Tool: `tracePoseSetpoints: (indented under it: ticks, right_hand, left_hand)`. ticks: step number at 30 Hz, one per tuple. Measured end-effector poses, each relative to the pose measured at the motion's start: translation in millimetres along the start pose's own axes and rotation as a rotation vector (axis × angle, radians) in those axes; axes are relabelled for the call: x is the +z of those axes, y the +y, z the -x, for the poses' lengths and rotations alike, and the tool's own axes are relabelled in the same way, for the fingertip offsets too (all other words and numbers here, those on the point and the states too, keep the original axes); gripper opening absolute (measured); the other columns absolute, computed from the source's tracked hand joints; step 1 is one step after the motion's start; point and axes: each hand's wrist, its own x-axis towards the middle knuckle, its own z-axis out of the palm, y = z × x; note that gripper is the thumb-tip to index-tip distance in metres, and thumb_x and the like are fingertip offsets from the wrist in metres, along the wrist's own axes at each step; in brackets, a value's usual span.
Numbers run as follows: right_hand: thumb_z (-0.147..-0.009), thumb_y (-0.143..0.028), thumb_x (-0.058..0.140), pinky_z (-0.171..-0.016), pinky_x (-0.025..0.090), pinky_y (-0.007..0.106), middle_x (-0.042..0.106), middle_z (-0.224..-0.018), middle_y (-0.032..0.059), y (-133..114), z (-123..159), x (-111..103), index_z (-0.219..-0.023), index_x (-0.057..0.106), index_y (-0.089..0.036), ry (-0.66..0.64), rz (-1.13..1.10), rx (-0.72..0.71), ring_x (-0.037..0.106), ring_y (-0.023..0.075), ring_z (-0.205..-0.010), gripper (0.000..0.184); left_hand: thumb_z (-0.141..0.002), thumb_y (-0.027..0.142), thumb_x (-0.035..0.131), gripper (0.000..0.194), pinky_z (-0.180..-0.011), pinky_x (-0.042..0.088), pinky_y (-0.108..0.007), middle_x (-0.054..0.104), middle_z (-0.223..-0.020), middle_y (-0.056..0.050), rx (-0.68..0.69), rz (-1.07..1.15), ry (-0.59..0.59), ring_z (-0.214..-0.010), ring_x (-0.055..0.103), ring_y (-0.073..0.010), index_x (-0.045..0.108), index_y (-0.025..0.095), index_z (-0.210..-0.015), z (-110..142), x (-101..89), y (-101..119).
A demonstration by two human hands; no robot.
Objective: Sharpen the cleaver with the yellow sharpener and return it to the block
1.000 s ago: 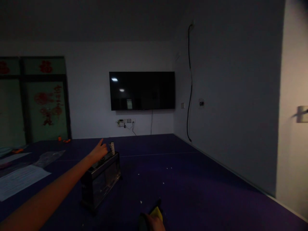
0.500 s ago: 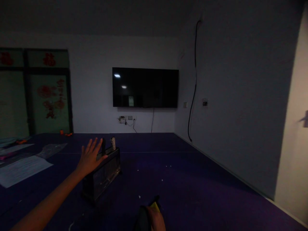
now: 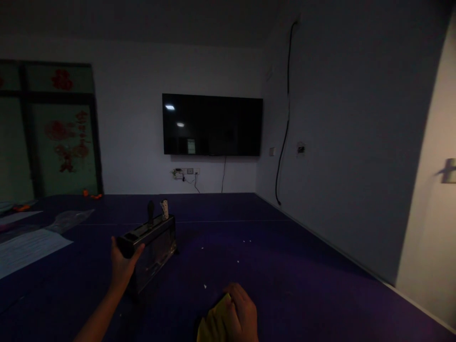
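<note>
A dark, glass-fronted knife block (image 3: 151, 251) stands on the purple floor with two handles sticking up from its far end. My left hand (image 3: 123, 266) is at the block's near end, fingers and thumb apart, touching or almost touching its top edge. Lower in view, my right hand (image 3: 242, 311) lies with curled fingers on a yellow cloth (image 3: 213, 325) on the floor. The room is dim.
A black TV (image 3: 213, 125) hangs on the far wall above a socket strip (image 3: 185, 172). White sheets (image 3: 28, 244) and clear plastic (image 3: 69, 219) lie on the floor at left. A cable (image 3: 284, 123) runs down the right wall. Small white crumbs dot the floor.
My left hand pulled back from the block's far end to its near end. My right hand and the yellow cloth came further up into view.
</note>
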Motion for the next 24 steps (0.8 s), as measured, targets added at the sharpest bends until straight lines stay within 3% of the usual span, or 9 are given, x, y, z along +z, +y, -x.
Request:
tracePoseSetpoints:
  ticks: [10, 20, 24]
  right_hand:
    - [-0.09, -0.045, 0.034, -0.073, 0.047, 0.03, 0.065, -0.083, 0.0069, 24, -9, -15, -0.086, 0.063, -0.021, 0.109, -0.013, 0.219, 0.06, 0.021, -0.08, 0.038]
    - [-0.09, -0.047, 0.035, -0.072, 0.047, 0.029, 0.065, -0.082, 0.0065, 33, -7, -11, -0.084, 0.063, -0.02, 0.078, -0.052, 0.222, 0.061, 0.0208, -0.079, 0.039]
    - [-0.09, -0.046, 0.035, -0.072, 0.047, 0.029, 0.065, -0.08, 0.0063, 32, -7, -12, -0.083, 0.064, -0.02, 0.067, -0.067, 0.22, 0.061, 0.0209, -0.078, 0.039]
  left_hand:
    - [-0.068, 0.06, 0.056, 0.084, -0.103, 0.03, -0.047, 0.041, -0.133, -0.017, 0.034, -0.03, 0.269, -0.124, 0.037, -0.0322, 0.034, 0.014, -0.135, 7, 15.4, -2]
    - [-0.054, 0.062, 0.066, 0.091, -0.096, 0.039, -0.048, 0.049, -0.124, -0.016, -0.032, 0.143, 0.322, -0.114, 0.047, -0.0346, 0.044, 0.011, -0.126, -1, 20.0, -9]
    - [-0.06, 0.061, 0.063, 0.088, -0.094, 0.041, -0.05, 0.046, -0.127, -0.018, 0.011, 0.12, 0.298, -0.114, 0.046, -0.0353, 0.039, 0.011, -0.129, -1, 22.1, -17]
